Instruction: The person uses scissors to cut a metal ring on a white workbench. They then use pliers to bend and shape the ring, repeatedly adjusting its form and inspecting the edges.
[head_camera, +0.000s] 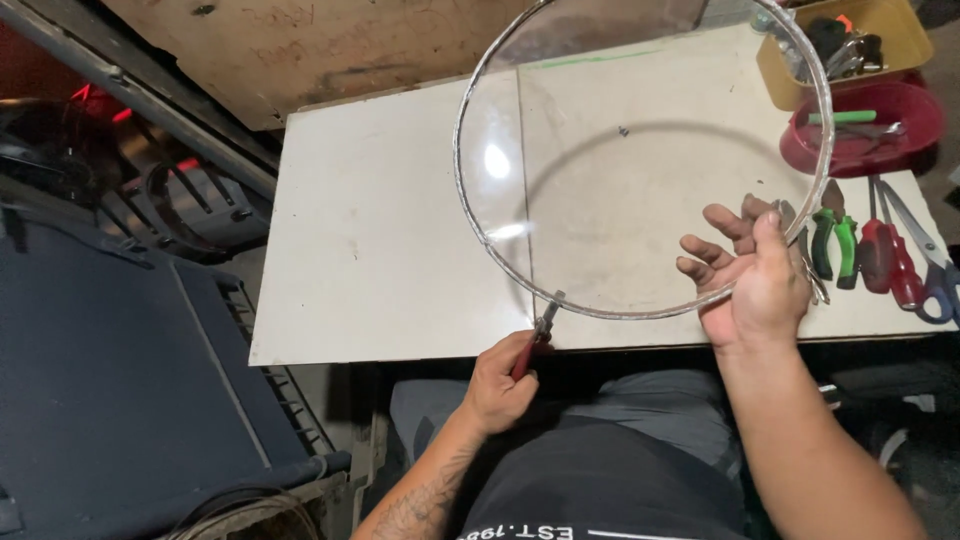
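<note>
A large round glass lid with a metal rim is held up over a white tabletop. My right hand supports it from underneath at its right edge, fingers spread against the glass. My left hand grips red-handled pliers, whose jaws bite the lid's rim at its lowest point. A small hole shows at the lid's centre.
Green-handled and red-handled pliers and blue-handled scissors lie at the table's right. A red bowl and a yellow tray of tools stand at the back right. A dark cot frame is at the left.
</note>
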